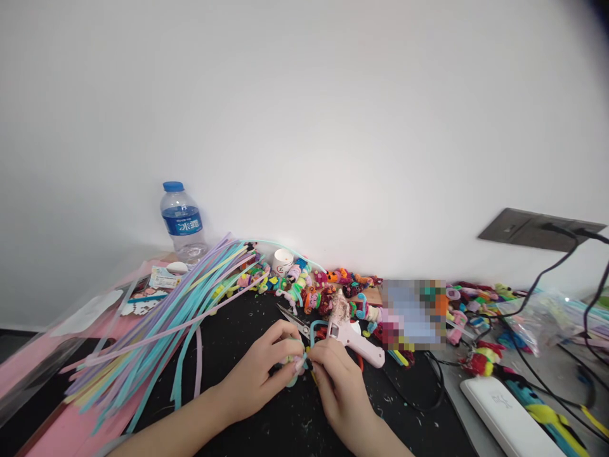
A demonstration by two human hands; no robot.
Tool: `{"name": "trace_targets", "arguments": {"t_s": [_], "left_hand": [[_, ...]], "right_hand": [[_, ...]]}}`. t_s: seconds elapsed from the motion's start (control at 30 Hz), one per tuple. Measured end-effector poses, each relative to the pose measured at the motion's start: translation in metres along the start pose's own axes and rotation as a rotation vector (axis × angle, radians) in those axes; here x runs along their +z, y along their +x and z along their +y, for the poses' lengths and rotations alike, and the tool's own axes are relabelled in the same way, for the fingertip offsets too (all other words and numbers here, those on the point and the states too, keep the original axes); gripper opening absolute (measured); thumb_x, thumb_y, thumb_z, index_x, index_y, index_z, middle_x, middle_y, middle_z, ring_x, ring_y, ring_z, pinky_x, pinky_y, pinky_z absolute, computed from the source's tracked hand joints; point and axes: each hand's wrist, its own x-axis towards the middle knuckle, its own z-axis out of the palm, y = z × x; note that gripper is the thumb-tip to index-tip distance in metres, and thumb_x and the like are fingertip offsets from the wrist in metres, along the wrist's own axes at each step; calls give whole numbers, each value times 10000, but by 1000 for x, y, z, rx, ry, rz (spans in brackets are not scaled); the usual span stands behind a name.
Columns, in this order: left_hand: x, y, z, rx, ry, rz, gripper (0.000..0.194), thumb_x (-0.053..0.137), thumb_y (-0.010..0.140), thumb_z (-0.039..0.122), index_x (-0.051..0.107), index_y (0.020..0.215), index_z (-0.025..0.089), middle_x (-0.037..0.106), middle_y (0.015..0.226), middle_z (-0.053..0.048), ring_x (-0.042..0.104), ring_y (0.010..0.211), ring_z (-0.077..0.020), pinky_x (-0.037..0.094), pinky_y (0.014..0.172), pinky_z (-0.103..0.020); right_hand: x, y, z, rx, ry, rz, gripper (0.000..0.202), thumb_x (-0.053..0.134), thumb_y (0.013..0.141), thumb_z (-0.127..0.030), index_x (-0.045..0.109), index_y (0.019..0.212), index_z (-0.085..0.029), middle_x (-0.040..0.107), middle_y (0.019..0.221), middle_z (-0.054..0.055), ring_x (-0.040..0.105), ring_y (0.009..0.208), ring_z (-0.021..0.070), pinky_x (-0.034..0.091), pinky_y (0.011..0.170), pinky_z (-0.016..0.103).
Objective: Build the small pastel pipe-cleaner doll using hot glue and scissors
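My left hand (257, 371) is closed around a small craft piece of pale green and lilac pipe cleaner (294, 381), partly hidden by the fingers. Beside it, my right hand (341, 387) pinches at the piece's right edge, where a bit of light blue shows; exactly what lies between those fingertips is hidden. Just beyond both hands lies a pair of scissors (295, 322), blades pointing away to the left. A pale pink glue gun (362, 348) rests to the right of them, its nozzle end covered in brownish residue.
Loose pastel pipe cleaners (157, 343) fan out at left, near a water bottle (183, 222). Finished pipe-cleaner figures (318, 298) line the wall behind a black mat (228, 343). A paper cup (282, 261) stands among them. Right: a white power bank (514, 412), cables and a wall socket (533, 228).
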Motion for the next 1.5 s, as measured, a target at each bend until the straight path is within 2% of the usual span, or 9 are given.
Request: {"name": "trace_targets", "arguments": {"t_s": [0.97,1.07,1.17,1.3,1.4,1.5], "left_hand": [[-1,0,-1,-1,-24,1,147,407,864,124,537,885,190,477,949,-48,502,870,-160,435,786,-294],[1,0,-4,-18,-56,31,130,415,866,141,532,891,191,485,947,-45,506,870,-161,428,804,-304],[4,0,-9,-94,-140,114,93,426,875,202,518,886,197,495,953,-37,509,859,-160,440,773,-291],[6,1,-17,-277,-341,245,129,434,881,316,493,911,205,504,951,-28,512,838,-160,458,659,-248],[5,3,-19,-393,-473,342,148,454,876,336,487,939,206,502,880,-5,512,787,-141,459,666,-253],[4,5,-20,-474,-741,374,151,438,885,352,456,957,221,465,770,27,500,644,-112,461,564,-244]], "right_hand": [[-1,3,-1,-16,-19,19,189,369,889,-83,515,907,-202,565,839,47,510,772,177,429,698,329],[0,3,1,2,-10,43,176,383,884,-84,513,899,-202,565,835,46,513,773,179,429,700,330],[0,2,4,26,12,84,158,413,869,-88,514,906,-203,566,847,45,522,798,184,434,717,329],[-5,3,4,40,9,146,159,428,858,-102,515,946,-202,563,879,55,530,833,192,445,722,328],[-9,4,4,43,-84,190,203,465,836,-117,515,1016,-197,540,982,83,507,929,223,437,785,375],[-11,7,7,48,-209,192,296,506,804,-110,514,1087,-196,513,1097,106,465,1029,261,402,858,437]]}}
